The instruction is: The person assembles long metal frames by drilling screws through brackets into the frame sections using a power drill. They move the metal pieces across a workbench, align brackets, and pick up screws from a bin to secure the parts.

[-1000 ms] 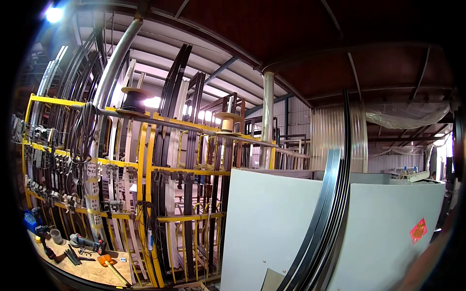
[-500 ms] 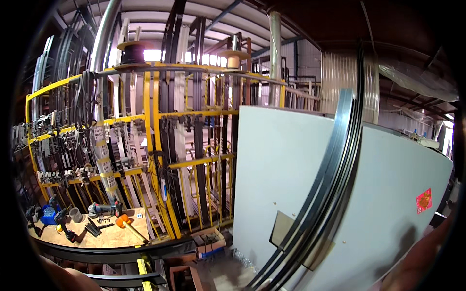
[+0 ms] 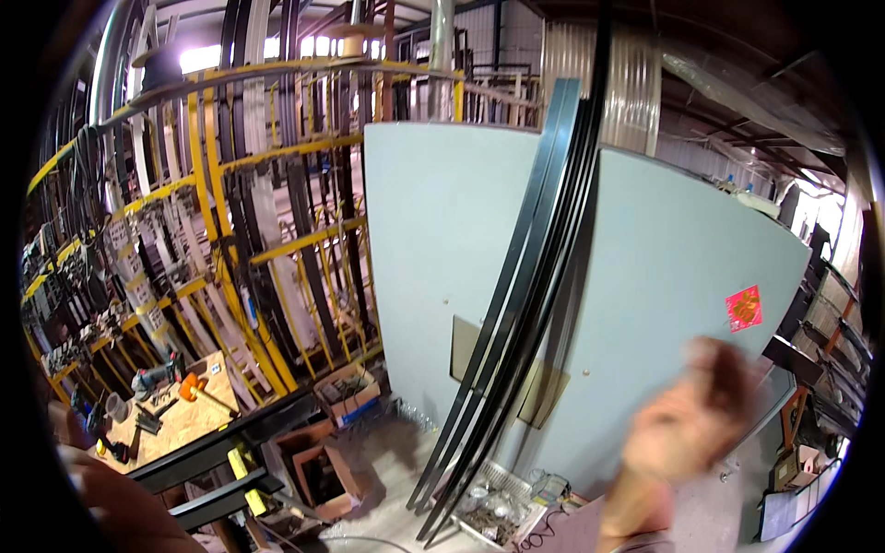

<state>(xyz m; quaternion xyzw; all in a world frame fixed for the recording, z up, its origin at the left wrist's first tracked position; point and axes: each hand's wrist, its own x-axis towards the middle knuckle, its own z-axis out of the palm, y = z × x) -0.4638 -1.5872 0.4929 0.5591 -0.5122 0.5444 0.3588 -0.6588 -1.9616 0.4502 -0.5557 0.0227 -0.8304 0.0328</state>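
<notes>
My right hand [image 3: 687,419] is raised at the lower right, in front of a large pale grey panel [image 3: 433,212]. Motion smears its fingers, and nothing held can be made out. At the lower left edge my left hand [image 3: 115,502] shows only in part, dark and cropped, with its fingers not readable. It appears near a plywood bench top [image 3: 198,419], which carries an orange-headed mallet [image 3: 194,387], an angle grinder [image 3: 152,376] and a cordless drill [image 3: 112,449]. Several long black metal profiles [image 3: 516,313] lean upright against the panel, between my hands and touched by neither.
A yellow rack [image 3: 207,175] full of upright profiles stands at the left. Cardboard boxes [image 3: 336,479] lie on the floor beside a black beam frame [image 3: 230,442]. A white plastic basket [image 3: 493,498] with small parts sits by the profiles' feet. More stacked material [image 3: 830,313] stands far right.
The view has turned right and down, so the profiles and panel sit further left. My right hand has come up into view from the lower right edge. More floor and the basket now show.
</notes>
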